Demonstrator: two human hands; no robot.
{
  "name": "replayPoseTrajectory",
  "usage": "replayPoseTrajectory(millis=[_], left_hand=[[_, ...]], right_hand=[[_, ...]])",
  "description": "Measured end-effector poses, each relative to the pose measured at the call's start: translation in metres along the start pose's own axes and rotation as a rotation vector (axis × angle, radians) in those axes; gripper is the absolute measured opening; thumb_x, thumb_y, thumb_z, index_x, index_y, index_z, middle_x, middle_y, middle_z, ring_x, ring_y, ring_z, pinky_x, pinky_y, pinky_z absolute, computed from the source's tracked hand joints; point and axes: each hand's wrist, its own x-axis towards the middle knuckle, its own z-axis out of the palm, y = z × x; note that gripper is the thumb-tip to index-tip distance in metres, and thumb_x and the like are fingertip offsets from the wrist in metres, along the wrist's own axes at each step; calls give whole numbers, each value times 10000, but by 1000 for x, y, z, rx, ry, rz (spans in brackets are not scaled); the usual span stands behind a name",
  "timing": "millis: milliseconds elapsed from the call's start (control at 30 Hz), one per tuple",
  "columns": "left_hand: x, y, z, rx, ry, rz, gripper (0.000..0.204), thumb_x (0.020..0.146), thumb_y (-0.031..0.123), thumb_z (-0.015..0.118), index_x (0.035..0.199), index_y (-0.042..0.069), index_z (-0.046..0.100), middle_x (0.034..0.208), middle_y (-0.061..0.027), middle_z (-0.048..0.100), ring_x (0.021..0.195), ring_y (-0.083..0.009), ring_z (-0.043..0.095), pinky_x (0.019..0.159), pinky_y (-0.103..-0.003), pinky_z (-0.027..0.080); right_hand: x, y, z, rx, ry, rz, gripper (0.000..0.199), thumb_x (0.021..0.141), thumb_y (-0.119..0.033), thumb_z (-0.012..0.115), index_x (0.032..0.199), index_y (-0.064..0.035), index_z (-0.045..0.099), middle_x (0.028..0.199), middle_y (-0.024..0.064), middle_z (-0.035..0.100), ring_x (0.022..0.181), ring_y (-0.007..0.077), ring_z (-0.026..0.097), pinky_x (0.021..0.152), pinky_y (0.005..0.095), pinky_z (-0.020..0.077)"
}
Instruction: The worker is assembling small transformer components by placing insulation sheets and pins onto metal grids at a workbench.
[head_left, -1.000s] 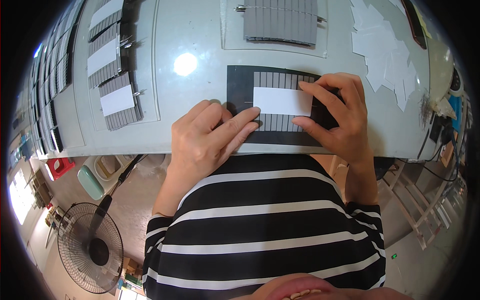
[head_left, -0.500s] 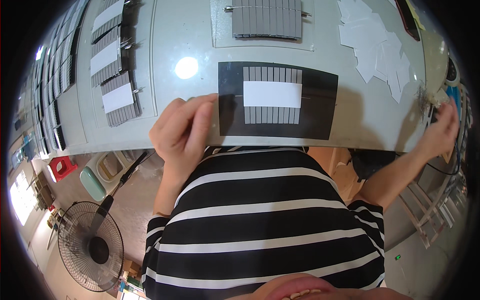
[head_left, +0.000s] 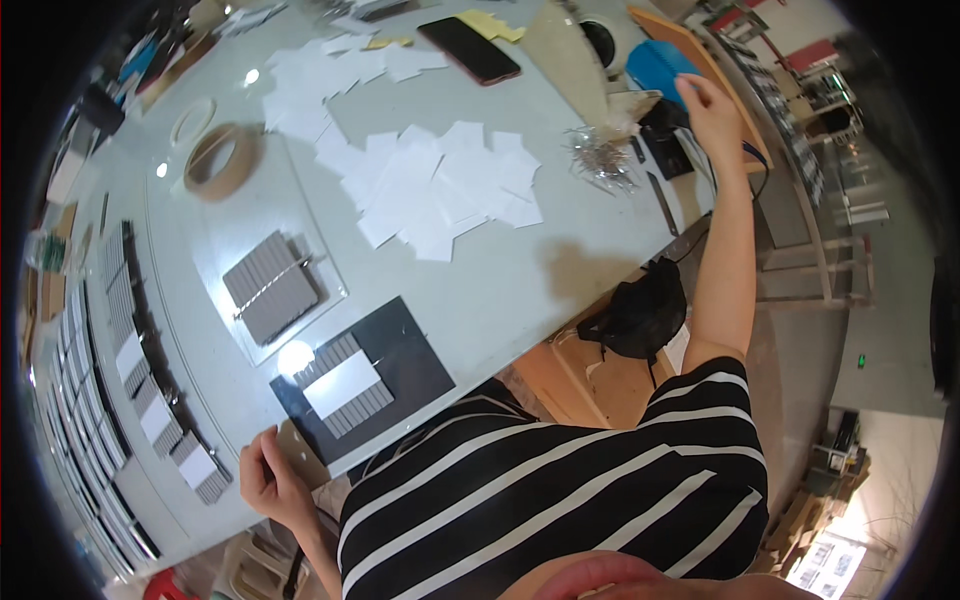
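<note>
Since half a second ago our view has swung right, taking in more of the far surface [head_left: 500, 285]. The right hand [head_left: 712, 115], then at the view's right edge, now shows clearly at a blue object [head_left: 658, 66] past the wire pile; its fingertips are drawn together narrowly, and we cannot tell whether they pinch anything small. The left hand [head_left: 275, 482], earlier beside the mat's left edge, now sits by its near-left corner at the surface edge, fingers curled in. A second ago both hands were on the white card [head_left: 342, 384]; we find it still lying across the grey slatted panel [head_left: 350, 417] on the black mat [head_left: 412, 350]. Beyond the mat, a thicker grey slatted stack [head_left: 270, 285] bears a twisted wire. We note scattered white cards [head_left: 430, 190], a dark smartphone [head_left: 470, 50], a tan tape roll [head_left: 235, 175] and a pile of thin metal wires [head_left: 600, 160]. Rows of slatted panels [head_left: 90, 420] line the left side. Off the surface we record a black bag [head_left: 640, 310] over an open wooden drawer [head_left: 590, 375], a metal frame [head_left: 822, 270] at right, and a bright window [head_left: 830, 565] at lower right.
</note>
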Motion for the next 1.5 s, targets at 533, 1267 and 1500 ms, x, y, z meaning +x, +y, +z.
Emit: replayPoseTrajectory(millis=[533, 1267, 1500], left_hand=[[3, 3, 2, 75, 18, 32, 151, 975, 65, 616, 908, -40, 701, 753, -39, 617, 676, -89, 508, 618, -239, 402], [3, 3, 4, 100, 32, 52, 159, 973, 83, 628, 908, -46, 695, 763, -47, 624, 693, -95, 526, 635, -244, 420], [4, 3, 5, 115, 45, 72, 155, 971, 82, 629, 908, -42, 697, 757, -50, 626, 688, -97, 530, 630, -242, 420]], right_hand=[[-5, -26, 3, 437, -302, 513, 236, 863, -312, 725, 943, -90, 744, 854, -34, 691, 768, 89, 606, 644, 254, 415], [-60, -12, -2, 839, -348, 693, 158, 929, -198, 696, 941, -44, 661, 758, -41, 567, 626, 31, 497, 503, 171, 371], [-65, -10, 0, 853, -367, 711, 173, 952, -211, 673, 958, -39, 657, 764, -42, 550, 647, 30, 493, 518, 171, 366]])
